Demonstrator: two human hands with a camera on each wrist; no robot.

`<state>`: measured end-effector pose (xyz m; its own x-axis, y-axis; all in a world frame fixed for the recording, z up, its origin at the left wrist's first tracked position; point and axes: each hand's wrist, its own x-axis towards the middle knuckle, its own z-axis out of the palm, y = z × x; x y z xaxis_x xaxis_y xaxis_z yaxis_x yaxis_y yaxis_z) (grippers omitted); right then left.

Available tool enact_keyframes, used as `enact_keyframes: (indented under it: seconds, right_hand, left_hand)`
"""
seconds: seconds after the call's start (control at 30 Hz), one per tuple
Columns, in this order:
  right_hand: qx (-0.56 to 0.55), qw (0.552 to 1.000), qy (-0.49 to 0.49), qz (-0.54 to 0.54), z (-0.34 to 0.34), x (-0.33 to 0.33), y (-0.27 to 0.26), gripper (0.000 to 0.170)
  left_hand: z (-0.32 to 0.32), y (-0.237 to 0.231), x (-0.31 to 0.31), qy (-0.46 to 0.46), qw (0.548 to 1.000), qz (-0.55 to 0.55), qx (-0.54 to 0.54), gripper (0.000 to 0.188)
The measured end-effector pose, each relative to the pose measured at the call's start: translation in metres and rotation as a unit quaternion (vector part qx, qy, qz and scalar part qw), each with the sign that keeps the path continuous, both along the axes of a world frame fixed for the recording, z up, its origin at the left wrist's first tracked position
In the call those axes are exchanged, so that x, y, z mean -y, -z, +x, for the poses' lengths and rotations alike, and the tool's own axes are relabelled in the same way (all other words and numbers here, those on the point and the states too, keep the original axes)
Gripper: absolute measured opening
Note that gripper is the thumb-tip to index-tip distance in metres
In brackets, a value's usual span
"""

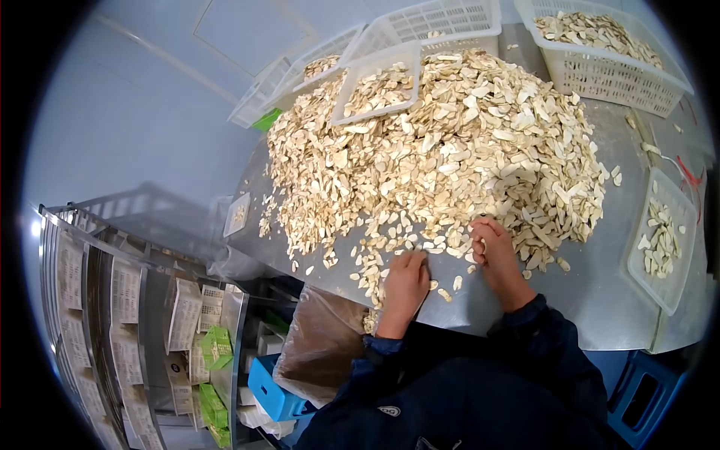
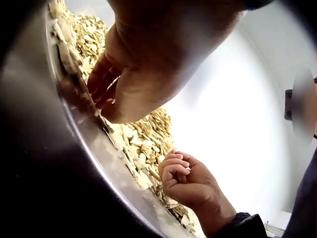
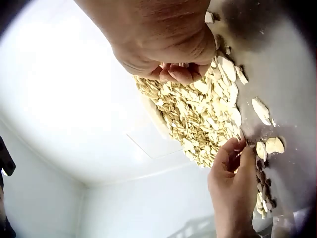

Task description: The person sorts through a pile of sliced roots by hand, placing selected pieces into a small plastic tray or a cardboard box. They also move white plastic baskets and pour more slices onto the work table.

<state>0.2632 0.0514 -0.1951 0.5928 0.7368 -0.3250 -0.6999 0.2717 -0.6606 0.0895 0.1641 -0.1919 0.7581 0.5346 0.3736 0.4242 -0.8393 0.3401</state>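
Note:
Pale dried slices form a large heap (image 1: 450,150) on the metal table (image 1: 600,292), with loose slices along its near edge. My left hand (image 1: 405,292) is lowered among the loose slices, its fingers bent slightly and touching the table surface; in the left wrist view the left hand (image 2: 148,64) shows a gap between thumb and fingers. To its right, my right hand (image 1: 496,259) is raised just over the heap's near edge. Seen from the left wrist, the right hand (image 2: 190,181) has curled fingers that hold small pale pieces. Its fingertips are partly hidden in the right wrist view.
A clear tray (image 1: 377,112) lies on the heap. White baskets (image 1: 615,79) stand behind it. Another tray (image 1: 636,255) with slices is at the right, a small one (image 1: 237,215) at the left. A lined bin (image 1: 315,345) and blue stool (image 1: 274,390) stand below the table's edge.

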Motion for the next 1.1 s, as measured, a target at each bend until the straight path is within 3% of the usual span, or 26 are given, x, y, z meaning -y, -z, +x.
enact_keyframes:
  seconds: [0.2,0.33,0.6,0.73,0.87,0.97,1.07,1.1]
  right_hand:
    - [0.001,1.000,0.006,0.001,0.002,0.000,0.001,0.009]
    - [0.004,1.000,0.004,0.003,0.006,0.002,0.003,0.008]
    - [0.014,1.000,-0.010,0.009,0.002,0.000,0.006,0.007]
    - [0.019,1.000,-0.012,0.006,-0.001,-0.001,0.005,0.007]
    - [0.028,0.999,-0.018,0.001,-0.003,-0.002,0.007,0.007]
    - [0.041,0.998,-0.036,-0.010,-0.004,-0.001,0.005,0.007]
    - [0.082,0.993,-0.082,-0.034,-0.005,-0.001,0.006,0.007]
    - [0.100,0.989,-0.100,-0.043,-0.006,-0.002,0.008,0.008]
  left_hand:
    - [0.054,-0.008,0.004,0.156,0.987,0.017,0.039,0.030]
    - [0.066,-0.003,0.010,0.186,0.982,-0.001,0.001,0.032]
    - [0.022,0.009,-0.009,0.085,0.995,-0.047,0.038,0.022]
    - [0.003,0.001,-0.010,0.012,0.989,-0.140,0.041,0.018]
    - [-0.003,0.002,-0.008,-0.038,0.951,-0.293,0.085,0.021]
    - [-0.004,0.018,-0.012,0.004,0.944,-0.305,0.126,0.024]
    - [-0.007,0.017,-0.008,-0.016,0.866,-0.476,0.152,0.026]
    - [-0.008,0.020,-0.008,-0.013,0.860,-0.485,0.158,0.026]
